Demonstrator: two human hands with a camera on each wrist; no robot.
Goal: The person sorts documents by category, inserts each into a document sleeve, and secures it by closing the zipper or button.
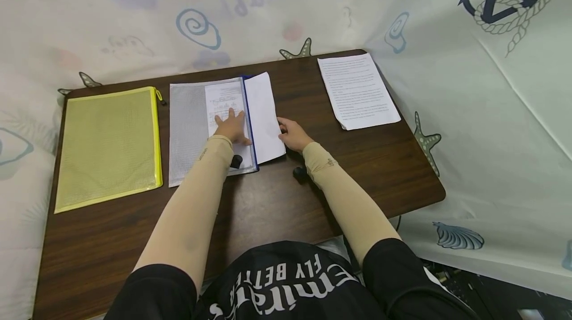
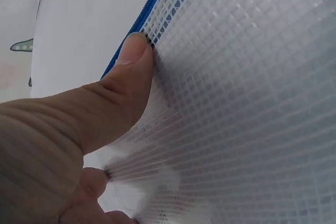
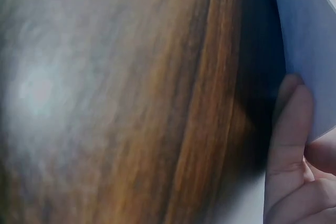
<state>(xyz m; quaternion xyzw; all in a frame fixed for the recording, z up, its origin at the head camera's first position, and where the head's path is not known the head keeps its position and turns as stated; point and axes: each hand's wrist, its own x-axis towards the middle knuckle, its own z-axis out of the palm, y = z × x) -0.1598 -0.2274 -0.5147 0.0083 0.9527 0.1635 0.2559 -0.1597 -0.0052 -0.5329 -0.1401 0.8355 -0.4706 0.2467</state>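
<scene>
A clear mesh zipper pouch (image 1: 187, 131) with a blue zipper edge (image 1: 249, 126) lies on the table, printed paper (image 1: 219, 99) showing through its right part. White paper (image 1: 265, 121) sticks out past the blue edge on the right. Fingers spread, my left hand (image 1: 232, 127) presses flat on the pouch; its thumb (image 2: 128, 72) lies on the mesh right by the blue zipper. My right hand (image 1: 294, 135) pinches the right edge of the protruding paper, with fingers (image 3: 291, 129) under it in the right wrist view.
A yellow mesh zipper pouch (image 1: 109, 146) lies at the left of the brown table (image 1: 268, 206). At the back right is a stack of printed sheets (image 1: 359, 92). A patterned white curtain (image 1: 286, 7) hangs behind and beside the table.
</scene>
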